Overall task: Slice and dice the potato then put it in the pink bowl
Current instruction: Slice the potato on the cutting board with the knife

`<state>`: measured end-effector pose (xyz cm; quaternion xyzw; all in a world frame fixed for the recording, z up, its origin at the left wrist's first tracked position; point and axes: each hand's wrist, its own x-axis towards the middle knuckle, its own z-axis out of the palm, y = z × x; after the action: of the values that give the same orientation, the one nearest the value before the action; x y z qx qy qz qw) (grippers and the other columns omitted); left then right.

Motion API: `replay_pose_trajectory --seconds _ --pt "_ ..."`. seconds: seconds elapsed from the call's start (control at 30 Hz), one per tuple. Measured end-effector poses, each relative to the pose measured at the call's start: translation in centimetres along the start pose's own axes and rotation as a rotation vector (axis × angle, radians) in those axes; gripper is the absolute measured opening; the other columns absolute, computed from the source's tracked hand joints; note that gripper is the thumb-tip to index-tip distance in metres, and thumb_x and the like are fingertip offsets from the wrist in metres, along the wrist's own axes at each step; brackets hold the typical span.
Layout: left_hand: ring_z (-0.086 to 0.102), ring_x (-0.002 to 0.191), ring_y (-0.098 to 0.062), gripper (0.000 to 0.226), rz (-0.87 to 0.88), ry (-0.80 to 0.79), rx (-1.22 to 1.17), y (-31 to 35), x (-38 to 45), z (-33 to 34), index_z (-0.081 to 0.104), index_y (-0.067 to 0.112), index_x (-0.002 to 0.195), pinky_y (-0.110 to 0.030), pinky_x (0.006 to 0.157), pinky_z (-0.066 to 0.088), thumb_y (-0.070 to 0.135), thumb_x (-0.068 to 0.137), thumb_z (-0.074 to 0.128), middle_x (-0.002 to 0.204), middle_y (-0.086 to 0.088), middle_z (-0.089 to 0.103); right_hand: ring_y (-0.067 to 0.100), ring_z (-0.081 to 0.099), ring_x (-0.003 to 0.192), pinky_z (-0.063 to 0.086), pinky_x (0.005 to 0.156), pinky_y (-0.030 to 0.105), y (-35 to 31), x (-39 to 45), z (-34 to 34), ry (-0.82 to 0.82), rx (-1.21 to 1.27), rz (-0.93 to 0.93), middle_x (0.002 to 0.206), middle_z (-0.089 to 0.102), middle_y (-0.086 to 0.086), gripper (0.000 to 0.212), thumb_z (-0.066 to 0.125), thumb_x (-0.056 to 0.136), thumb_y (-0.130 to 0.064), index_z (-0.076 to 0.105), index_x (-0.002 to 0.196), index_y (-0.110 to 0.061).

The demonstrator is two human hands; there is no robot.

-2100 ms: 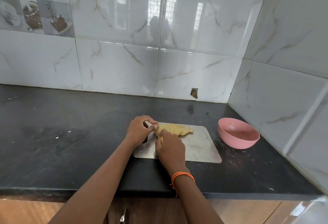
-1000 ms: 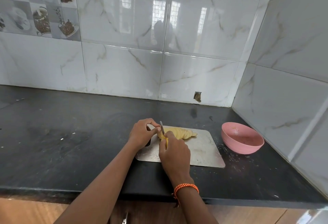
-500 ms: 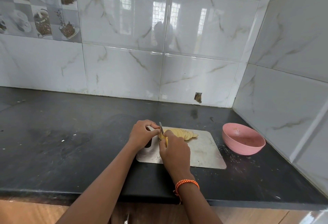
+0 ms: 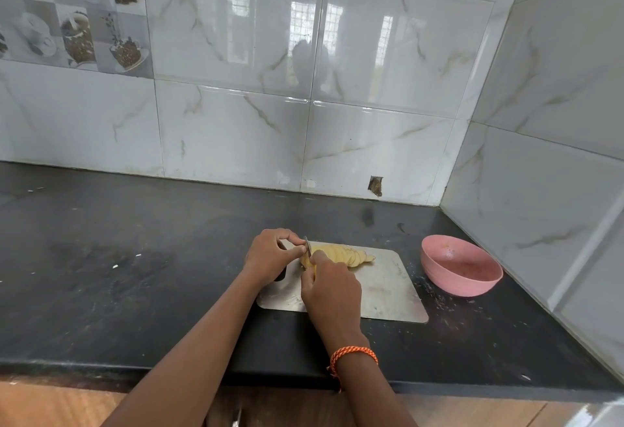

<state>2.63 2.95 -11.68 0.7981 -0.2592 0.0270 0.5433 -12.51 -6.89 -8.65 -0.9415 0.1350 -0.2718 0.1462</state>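
Yellow potato (image 4: 341,255) fanned into slices, left hand (image 4: 271,256) pinching its end, right hand (image 4: 329,286) gripping knife (image 4: 307,246)

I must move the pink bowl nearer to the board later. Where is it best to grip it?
Grip the pink bowl by its near-left rim, coming from the cutting board side. It stands upright and open, and the tiled wall crowds its right side.

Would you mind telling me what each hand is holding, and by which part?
The right hand grips the knife by its yellow handle; the left hand pinches the potato's uncut end.
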Motion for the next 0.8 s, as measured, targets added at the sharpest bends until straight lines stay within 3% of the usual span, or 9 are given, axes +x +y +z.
replay_pose_trajectory --seconds 0.07,0.2,0.33,0.4,0.6,0.8 --pt "0.061 0.069 -0.010 0.004 0.008 -0.002 -0.005 0.15 0.02 0.02 0.082 0.039 0.086 -0.049 0.081 0.059 0.035 0.085 0.083 0.093 0.018 0.078 0.012 0.061 0.071 0.051 0.061 0.025 0.04 0.15 0.05 0.002 0.009 0.004 0.084 0.067 -0.003 0.031 0.050 0.104 -0.036 0.059 0.132 -0.026" --pt "0.058 0.065 -0.009 0.007 0.002 0.004 0.009 0.21 -0.02 -0.04 0.082 0.040 0.085 -0.048 0.080 0.059 0.033 0.085 0.084 0.093 0.016 0.078 0.011 0.056 0.069 0.033 0.051 0.019 0.18 0.59 0.02 0.007 0.028 0.006 0.081 0.064 -0.004 0.026 0.051 0.103 -0.034 0.063 0.124 -0.025" --pt "0.061 0.066 -0.011 0.004 0.009 0.004 0.018 0.09 -0.01 -0.03 0.080 0.042 0.085 -0.049 0.080 0.060 0.042 0.081 0.082 0.089 0.009 0.078 0.011 0.057 0.073 0.042 0.058 0.023 0.38 0.23 0.19 0.008 0.055 0.009 0.085 0.067 -0.003 0.025 0.050 0.103 -0.034 0.063 0.123 -0.024" --pt "0.062 0.066 -0.012 0.010 0.007 0.002 0.021 0.08 0.06 -0.02 0.080 0.042 0.086 -0.049 0.080 0.060 0.047 0.077 0.080 0.088 0.006 0.078 0.011 0.055 0.075 0.039 0.059 0.024 0.48 0.43 0.19 0.006 0.086 0.020 0.090 0.069 -0.002 0.025 0.051 0.104 -0.034 0.063 0.122 -0.023" --pt "0.059 0.062 -0.012 0.009 0.008 -0.007 0.035 0.13 -0.09 -0.08 0.080 0.039 0.088 -0.047 0.073 0.059 0.044 0.080 0.079 0.083 -0.001 0.077 0.013 0.061 0.075 0.052 0.064 0.028 0.07 0.15 0.44 -0.013 0.068 0.030 0.086 0.067 -0.002 0.023 0.050 0.104 -0.034 0.063 0.119 -0.024" --pt "0.056 0.059 -0.011 0.007 -0.002 0.000 0.036 0.29 -0.10 -0.26 0.079 0.040 0.086 -0.043 0.068 0.057 0.042 0.079 0.079 0.084 -0.005 0.077 0.016 0.062 0.077 0.054 0.067 0.031 -0.27 0.27 0.55 -0.047 0.040 0.033 0.087 0.066 -0.001 0.022 0.049 0.104 -0.031 0.062 0.120 -0.023"
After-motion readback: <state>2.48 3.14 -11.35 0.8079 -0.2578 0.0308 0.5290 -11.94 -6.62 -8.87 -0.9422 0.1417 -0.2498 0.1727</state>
